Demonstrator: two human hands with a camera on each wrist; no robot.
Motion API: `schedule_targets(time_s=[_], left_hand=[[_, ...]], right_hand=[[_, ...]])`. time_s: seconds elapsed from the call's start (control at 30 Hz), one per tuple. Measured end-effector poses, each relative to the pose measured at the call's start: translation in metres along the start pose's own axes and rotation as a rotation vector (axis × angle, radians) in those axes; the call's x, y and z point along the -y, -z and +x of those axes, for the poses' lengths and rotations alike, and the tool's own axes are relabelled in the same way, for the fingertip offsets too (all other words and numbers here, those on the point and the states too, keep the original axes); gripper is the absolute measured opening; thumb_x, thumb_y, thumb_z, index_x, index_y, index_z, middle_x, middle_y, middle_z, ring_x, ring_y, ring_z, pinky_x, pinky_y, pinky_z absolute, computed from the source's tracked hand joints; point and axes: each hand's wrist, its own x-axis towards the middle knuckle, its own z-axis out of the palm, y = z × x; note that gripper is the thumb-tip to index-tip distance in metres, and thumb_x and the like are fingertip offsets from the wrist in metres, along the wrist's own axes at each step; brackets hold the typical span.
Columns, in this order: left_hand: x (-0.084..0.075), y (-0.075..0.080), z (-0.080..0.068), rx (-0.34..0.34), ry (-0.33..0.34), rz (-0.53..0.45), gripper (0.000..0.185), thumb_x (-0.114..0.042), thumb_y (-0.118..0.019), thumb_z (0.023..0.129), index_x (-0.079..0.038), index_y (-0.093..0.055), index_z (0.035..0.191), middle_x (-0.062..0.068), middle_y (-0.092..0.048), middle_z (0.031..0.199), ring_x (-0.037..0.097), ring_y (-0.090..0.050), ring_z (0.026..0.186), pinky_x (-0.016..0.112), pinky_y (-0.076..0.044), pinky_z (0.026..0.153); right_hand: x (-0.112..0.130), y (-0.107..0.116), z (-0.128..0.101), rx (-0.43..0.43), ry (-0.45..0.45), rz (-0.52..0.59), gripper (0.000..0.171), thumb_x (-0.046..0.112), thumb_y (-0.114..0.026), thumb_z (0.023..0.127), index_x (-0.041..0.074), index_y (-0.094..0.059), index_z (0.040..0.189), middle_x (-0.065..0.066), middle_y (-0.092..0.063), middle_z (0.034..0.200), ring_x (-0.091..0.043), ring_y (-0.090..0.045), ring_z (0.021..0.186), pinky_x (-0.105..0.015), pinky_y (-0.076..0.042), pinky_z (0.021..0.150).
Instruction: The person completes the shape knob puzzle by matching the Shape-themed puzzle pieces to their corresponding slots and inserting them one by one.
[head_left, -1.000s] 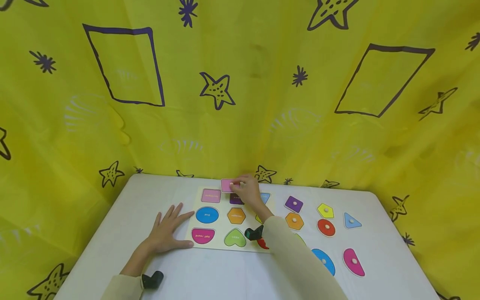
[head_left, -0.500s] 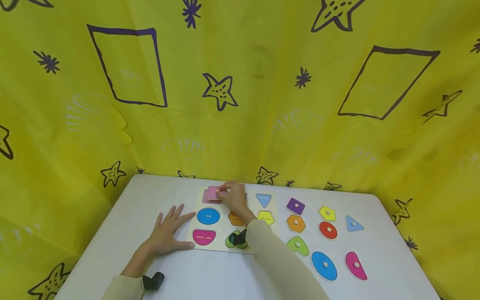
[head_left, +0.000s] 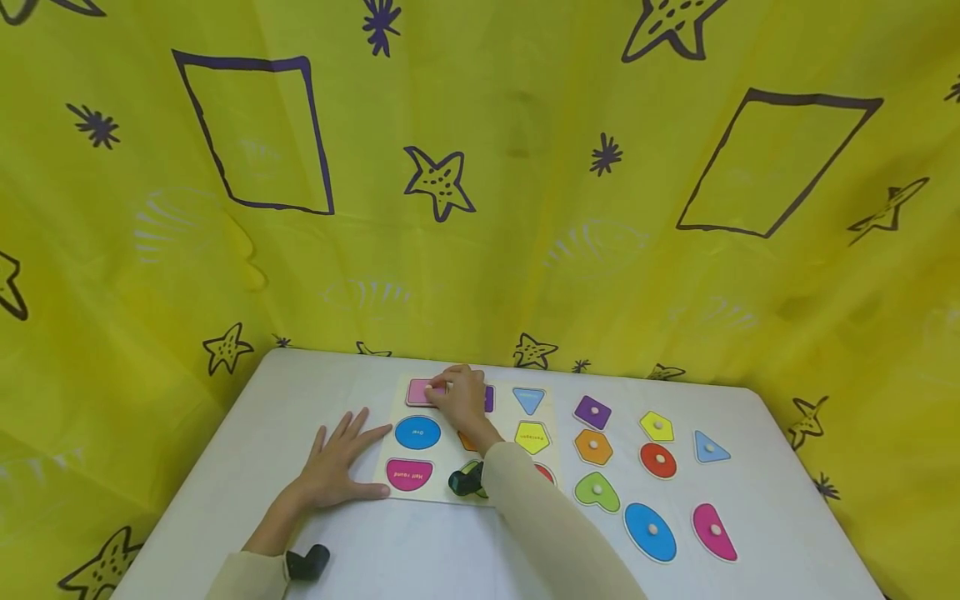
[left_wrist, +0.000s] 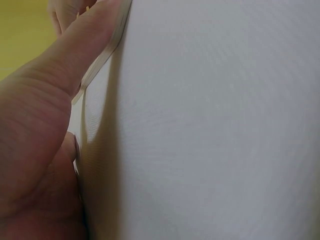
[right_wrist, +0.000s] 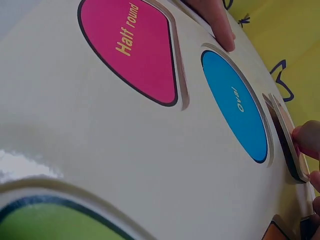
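Note:
My right hand (head_left: 463, 404) pinches the small knob of a pink rectangle puzzle piece (head_left: 417, 392). That piece sits over the matching recess in the far left corner of the white shape puzzle board (head_left: 504, 410). In the right wrist view the rectangle piece (right_wrist: 286, 135) stands slightly proud of the board, fingertips (right_wrist: 306, 137) on its knob. My left hand (head_left: 333, 467) lies on the table with fingers spread, index fingertip and thumb at the board's left edge. Seen from the left wrist, the thumb (left_wrist: 60, 70) presses along the board's edge.
Right of the board lie knobbed pieces: purple (head_left: 592, 412), orange hexagon (head_left: 592, 454), green heart (head_left: 592, 504), blue oval (head_left: 641, 546), pink half round (head_left: 707, 546), red (head_left: 651, 469), yellow pentagon (head_left: 651, 434), blue triangle (head_left: 708, 458). A yellow curtain (head_left: 495, 275) hangs behind the white table (head_left: 420, 550).
My right hand has carried the pink rectangle piece leftward and lowered it over the rectangle recess. The left hand has stayed at the board's edge.

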Motion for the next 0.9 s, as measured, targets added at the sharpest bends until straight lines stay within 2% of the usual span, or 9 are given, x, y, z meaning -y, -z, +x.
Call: schedule_targets(time_s=[0.57, 0.9], left_hand=[[0.0032, -0.0020, 0.0010, -0.013, -0.012, -0.001, 0.097, -0.063, -0.084, 0.072, -0.023, -0.050, 0.153, 0.023, -0.023, 0.167, 0.052, -0.010, 0.153, 0.078, 0.003, 0.114], [0.0041, -0.0035, 0.0004, -0.023, -0.021, 0.009, 0.097, -0.064, -0.084, 0.071, -0.023, -0.051, 0.153, 0.023, -0.026, 0.166, 0.053, -0.012, 0.152, 0.079, 0.001, 0.113]], right_hand=[[-0.0007, -0.0019, -0.0039, -0.007, 0.032, -0.010, 0.018, 0.028, -0.080, 0.090, 0.013, -0.083, 0.100, -0.008, -0.063, 0.125, -0.029, -0.046, 0.122, -0.049, -0.042, 0.102], [-0.0005, -0.0027, -0.0047, -0.001, 0.021, -0.018, 0.019, 0.029, -0.080, 0.090, 0.014, -0.083, 0.101, -0.007, -0.062, 0.126, -0.028, -0.045, 0.123, -0.049, -0.042, 0.103]])
